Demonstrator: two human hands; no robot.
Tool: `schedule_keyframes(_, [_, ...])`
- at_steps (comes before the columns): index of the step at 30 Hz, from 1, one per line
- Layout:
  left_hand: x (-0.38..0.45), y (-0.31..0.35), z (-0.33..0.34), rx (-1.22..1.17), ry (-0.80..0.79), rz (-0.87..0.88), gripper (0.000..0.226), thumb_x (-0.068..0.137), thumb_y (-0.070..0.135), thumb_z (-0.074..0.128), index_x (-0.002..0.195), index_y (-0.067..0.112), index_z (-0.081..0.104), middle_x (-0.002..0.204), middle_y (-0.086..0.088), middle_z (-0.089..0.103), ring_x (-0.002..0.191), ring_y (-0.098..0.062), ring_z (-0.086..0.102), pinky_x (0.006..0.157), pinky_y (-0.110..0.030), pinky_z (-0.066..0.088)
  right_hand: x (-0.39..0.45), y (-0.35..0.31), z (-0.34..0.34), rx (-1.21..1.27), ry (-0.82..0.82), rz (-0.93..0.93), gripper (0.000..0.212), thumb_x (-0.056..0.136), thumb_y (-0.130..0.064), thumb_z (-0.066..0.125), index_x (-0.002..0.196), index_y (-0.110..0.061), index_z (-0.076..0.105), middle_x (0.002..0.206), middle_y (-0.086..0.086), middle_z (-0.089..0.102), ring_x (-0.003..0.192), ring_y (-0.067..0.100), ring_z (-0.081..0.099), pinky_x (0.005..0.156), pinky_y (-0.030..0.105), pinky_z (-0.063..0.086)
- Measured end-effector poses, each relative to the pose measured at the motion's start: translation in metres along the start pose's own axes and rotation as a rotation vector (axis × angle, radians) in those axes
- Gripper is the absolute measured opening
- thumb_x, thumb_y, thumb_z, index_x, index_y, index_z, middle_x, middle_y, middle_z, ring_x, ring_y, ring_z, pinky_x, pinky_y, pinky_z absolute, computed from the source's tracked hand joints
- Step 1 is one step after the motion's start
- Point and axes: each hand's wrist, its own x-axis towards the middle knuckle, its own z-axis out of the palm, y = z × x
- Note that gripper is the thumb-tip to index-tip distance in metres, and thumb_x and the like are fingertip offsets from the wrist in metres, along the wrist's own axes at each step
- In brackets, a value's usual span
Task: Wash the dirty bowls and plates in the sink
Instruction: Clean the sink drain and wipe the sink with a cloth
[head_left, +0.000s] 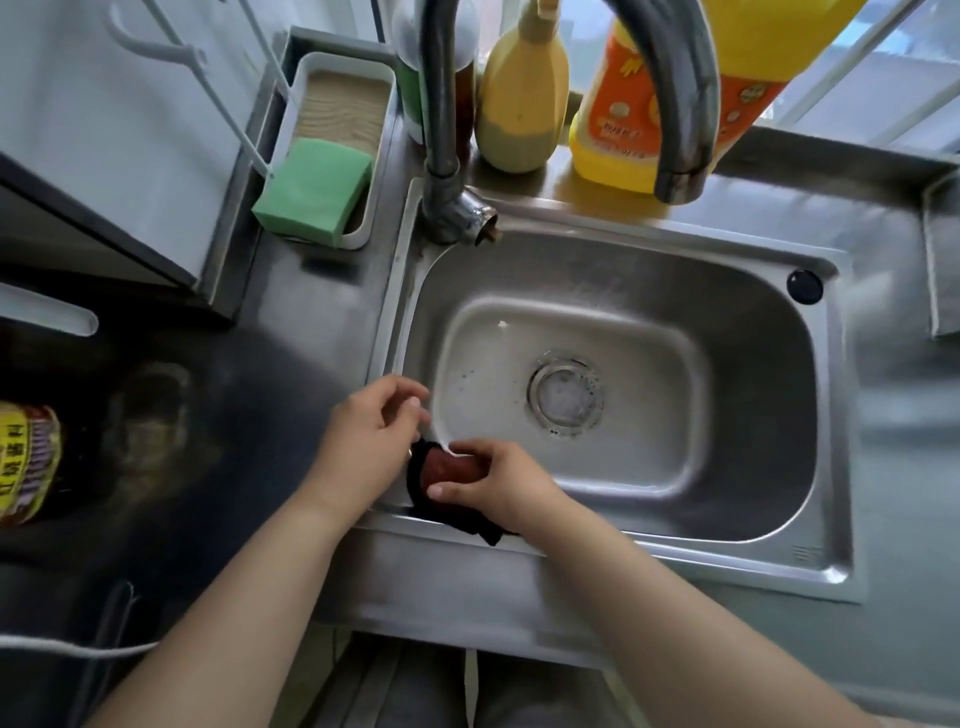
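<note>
The right hand (498, 483) is curled around a reddish-brown pad wrapped in a dark cloth (449, 486), thumb and fingers pinching it at the near-left corner of the sink (779, 405). The cloth's ragged end hangs over the front rim. Just beside it the left hand (363, 441) hovers over the sink's left edge with its fingers loosely bent and holding nothing that I can make out.

The basin is brushed steel, a rounded rectangle with a shallower step inside, and its floor lies bare around the round drain (566, 397), with a few specks and a wet sheen. No bowl or plate shows in it.

The curved steel tap (441, 130) rises from the far-left corner. Behind it stand a yellow squeeze bottle (522, 98) and an orange-and-yellow jug (639, 104) whose label print is too blurred to read. To the left, a green sponge (314, 189) leans in a white tray (382, 150). On the dark counter at far left a bottle (28, 462) carries a yellow label with characters I cannot read.
</note>
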Motion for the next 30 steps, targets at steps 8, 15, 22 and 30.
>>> schedule_keyframes(8, [0.003, 0.002, -0.021, -0.085, 0.122, -0.008, 0.019, 0.094, 0.007, 0.051, 0.092, 0.019, 0.065, 0.079, 0.002, 0.070, 0.063, -0.004, 0.062, 0.072, -0.024, 0.052, -0.004, -0.016, 0.008, 0.091, 0.091, -0.020, 0.032, 0.078, -0.014, 0.076, 0.110, -0.017, 0.070, 0.091, -0.001, 0.069, 0.085, 0.014, 0.065, 0.076, 0.024, 0.051])
schedule_keyframes(15, [0.011, 0.003, -0.032, -0.065, 0.155, 0.004, 0.017, 0.095, 0.010, 0.052, 0.094, 0.021, 0.066, 0.077, 0.006, 0.069, 0.066, -0.004, 0.063, 0.068, -0.017, 0.048, 0.054, -0.065, 0.032, 0.600, 0.081, 0.064, 0.054, 0.091, 0.005, 0.034, 0.140, -0.017, 0.043, 0.094, 0.008, 0.061, 0.064, 0.015, 0.056, 0.053, 0.025, 0.046])
schedule_keyframes(22, [0.025, 0.010, -0.030, -0.099, 0.143, 0.034, 0.025, 0.094, 0.007, 0.052, 0.085, 0.028, 0.062, 0.075, 0.004, 0.068, 0.062, -0.007, 0.062, 0.070, -0.024, 0.051, 0.051, -0.038, 0.018, 0.651, 0.137, 0.002, 0.053, 0.088, 0.012, 0.053, 0.133, -0.015, 0.052, 0.111, 0.006, 0.064, 0.082, 0.016, 0.059, 0.061, 0.019, 0.052])
schedule_keyframes(30, [0.029, 0.017, -0.033, -0.101, 0.145, 0.032, 0.019, 0.094, 0.011, 0.052, 0.092, 0.025, 0.064, 0.076, 0.006, 0.068, 0.069, -0.005, 0.064, 0.066, -0.014, 0.051, 0.118, -0.081, 0.013, 0.824, 0.323, -0.067, 0.054, 0.094, 0.005, 0.042, 0.140, -0.023, 0.046, 0.127, 0.004, 0.060, 0.109, 0.022, 0.060, 0.096, 0.038, 0.050])
